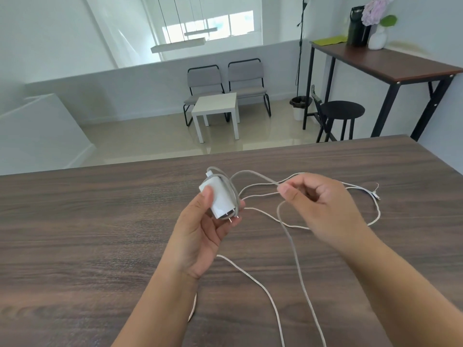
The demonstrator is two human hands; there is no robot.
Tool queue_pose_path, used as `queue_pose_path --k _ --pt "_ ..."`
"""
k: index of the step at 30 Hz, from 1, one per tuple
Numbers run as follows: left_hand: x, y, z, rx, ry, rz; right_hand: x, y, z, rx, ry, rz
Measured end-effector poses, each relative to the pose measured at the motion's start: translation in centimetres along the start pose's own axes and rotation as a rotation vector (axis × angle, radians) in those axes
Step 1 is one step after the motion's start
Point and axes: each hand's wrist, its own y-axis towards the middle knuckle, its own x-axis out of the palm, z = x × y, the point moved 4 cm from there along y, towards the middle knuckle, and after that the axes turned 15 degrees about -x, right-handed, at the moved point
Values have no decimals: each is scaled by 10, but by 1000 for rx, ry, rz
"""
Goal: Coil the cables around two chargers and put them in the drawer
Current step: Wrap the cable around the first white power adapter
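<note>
My left hand (200,229) holds the white charger (220,199) up off the wooden table (87,221), thumb pressed flat on its near face and the other fingers curled behind it, so the block is clamped between them with its metal prongs pointing down toward my palm. A turn or so of the grey cable (293,249) already lies around the charger's body, just past my thumb tip. My right hand (323,209) pinches that same cable between thumb and forefinger, the remaining fingers loosely curled under; the strand runs from the pinch across to the charger and, on the other side, drops away beneath my wrist toward the table's near edge. The slack is a tangle of loose loops lying on the table beyond and below my right fingers, with a thinner white cable (253,279) crossing it, so I can't tell for sure which loops belong to which lead. I see no second charger and no drawer. The charger should be light and hard, its smooth shell a bit slippery, so I judge a grip on the flat faces safest, clear of the prongs. The braided cable is limp and light and will spring loose unless kept taut; I'd hold it close to the block and feed it in short lengths, watching for snags where the loops cross.
</note>
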Motion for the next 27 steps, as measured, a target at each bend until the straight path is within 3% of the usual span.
queue_pose_path --k 5,8,13,19,21,27 --pt "4 0 -12 -41 103 -87 11 15 -2 289 261 -307" --pt "4 0 -16 -57 128 -139 13 25 -8 143 62 -397" --pt "-2 1 -19 -40 267 -102 19 35 -15 3 -137 -416" --pt "-5 0 -15 191 705 232 22 26 -23 -49 -397 -405" --pt "-5 0 -16 232 805 275 25 21 -29 -84 -438 -382" --pt "1 4 -15 234 664 248 37 0 -34 -200 -428 -299"
